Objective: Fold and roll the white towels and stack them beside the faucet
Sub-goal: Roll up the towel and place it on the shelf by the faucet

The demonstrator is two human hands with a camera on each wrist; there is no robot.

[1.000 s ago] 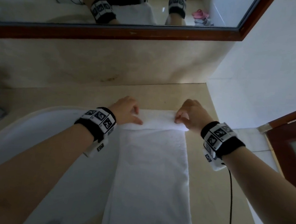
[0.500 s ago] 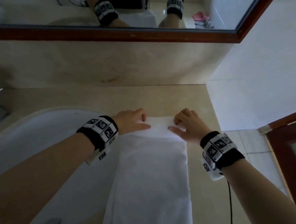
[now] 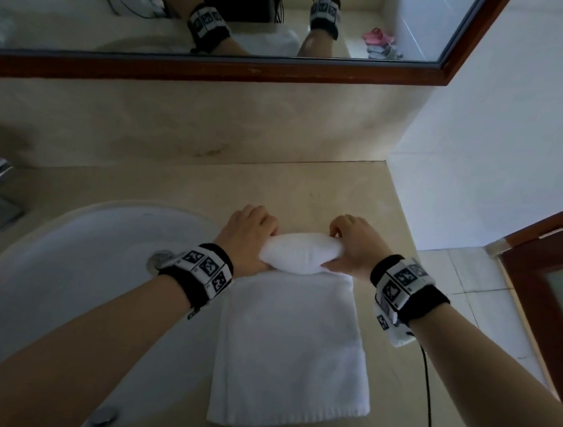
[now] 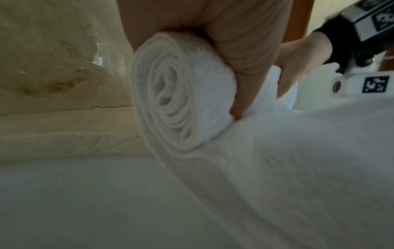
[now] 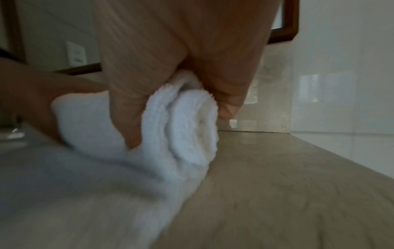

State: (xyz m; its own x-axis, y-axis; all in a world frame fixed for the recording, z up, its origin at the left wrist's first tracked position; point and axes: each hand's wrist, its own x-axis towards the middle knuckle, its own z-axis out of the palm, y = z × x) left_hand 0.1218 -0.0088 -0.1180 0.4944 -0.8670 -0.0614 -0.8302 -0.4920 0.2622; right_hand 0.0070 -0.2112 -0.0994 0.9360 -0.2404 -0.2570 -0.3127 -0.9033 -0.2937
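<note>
Towel (image 3: pixel 295 345) far end now a thick roll vs flat fold 1 s ago; left hand (image 3: pixel 248 236) & right hand (image 3: pixel 356 246) clasp its ends, approx. half still unrolled.

Dim, flat daylight reaches you from 2 o'clock; wrist views blur toward 6 o'clock, head view bows at edges.

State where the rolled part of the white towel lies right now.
In the head view the rolled part lies on the counter right of the sink, gripped between the left hand and right hand.
</note>
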